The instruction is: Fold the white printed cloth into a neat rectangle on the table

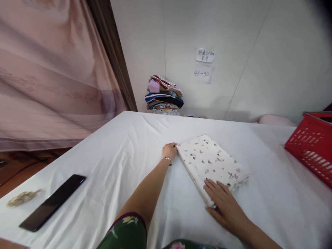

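A folded white cloth with small printed motifs [211, 162] lies on the white-covered table [121, 152]. My left hand [169, 151] reaches out to the cloth's far left corner, its fingers curled against the edge there. Nearer to me, my right hand [225, 204] rests flat with fingers stretched out on the cloth's near corner. A bracelet sits on my left wrist.
A black phone [53, 202] and a small dry tuft [22, 197] lie at the table's near left. A red plastic basket [312, 147] stands at the right edge. A stack of folded clothes [164, 95] sits against the back wall. A pink curtain [52, 72] hangs on the left.
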{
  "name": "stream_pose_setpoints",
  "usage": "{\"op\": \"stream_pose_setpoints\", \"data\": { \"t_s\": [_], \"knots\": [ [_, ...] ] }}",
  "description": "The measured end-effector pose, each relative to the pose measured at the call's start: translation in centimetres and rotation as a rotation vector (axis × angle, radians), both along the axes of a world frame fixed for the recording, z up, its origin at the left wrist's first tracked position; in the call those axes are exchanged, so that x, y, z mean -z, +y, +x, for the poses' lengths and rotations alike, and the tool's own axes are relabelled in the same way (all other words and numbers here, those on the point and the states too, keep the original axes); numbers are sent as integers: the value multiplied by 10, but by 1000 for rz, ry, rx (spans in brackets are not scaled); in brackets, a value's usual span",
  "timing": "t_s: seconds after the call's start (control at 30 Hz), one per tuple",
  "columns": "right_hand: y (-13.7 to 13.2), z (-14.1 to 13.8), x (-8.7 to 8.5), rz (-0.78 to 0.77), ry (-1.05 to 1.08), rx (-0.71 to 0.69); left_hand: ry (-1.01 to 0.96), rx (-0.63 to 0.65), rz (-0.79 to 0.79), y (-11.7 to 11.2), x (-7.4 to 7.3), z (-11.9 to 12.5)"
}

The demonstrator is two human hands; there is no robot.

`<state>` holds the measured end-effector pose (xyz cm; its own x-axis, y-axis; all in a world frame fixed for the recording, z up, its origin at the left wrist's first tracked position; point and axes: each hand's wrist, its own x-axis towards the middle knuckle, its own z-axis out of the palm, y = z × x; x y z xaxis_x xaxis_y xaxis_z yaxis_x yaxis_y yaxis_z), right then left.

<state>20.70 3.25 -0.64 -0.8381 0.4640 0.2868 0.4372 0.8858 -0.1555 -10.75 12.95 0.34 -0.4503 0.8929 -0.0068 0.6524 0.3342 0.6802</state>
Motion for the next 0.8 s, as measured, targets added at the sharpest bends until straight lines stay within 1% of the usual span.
{"op": "stream_pose_setpoints", "data": {
  "t_s": [0.13,0.17,0.23,0.3,0.37,0.4,0.43,0.47,0.53,0.6,0.67,0.73,0.8],
  "knots": [
    [0,-1,2,4,34,-7,-4,41,-9,-3,-8,-2],
    [0,-1,2,0,33,-8,2,45,4,-4,-11,1],
    [-2,-2,1,-22,25,-6,59,81,81,-10,-16,14],
    [-3,-2,-4,-77,9,-3,187,206,198,-16,-17,33],
    [0,-1,-16,-172,-16,-13,338,389,262,-22,-15,54],
    [4,1,-23,-219,-23,-11,397,463,254,-23,-12,62],
    [9,3,-30,-254,-20,6,432,510,220,-25,-10,69],
    [16,6,-36,-271,-5,44,452,535,177,-25,-8,74],
    [35,16,-42,-247,49,182,467,546,104,-24,-4,78],
    [56,28,-37,-203,78,347,470,556,71,-23,-3,77],
    [72,39,-23,-176,56,481,469,558,67,-22,-3,74],
    [80,46,-7,-160,17,535,470,556,72,-23,-2,73],
    [82,50,3,-152,-6,544,477,555,75,-23,-2,73]
  ]
}}
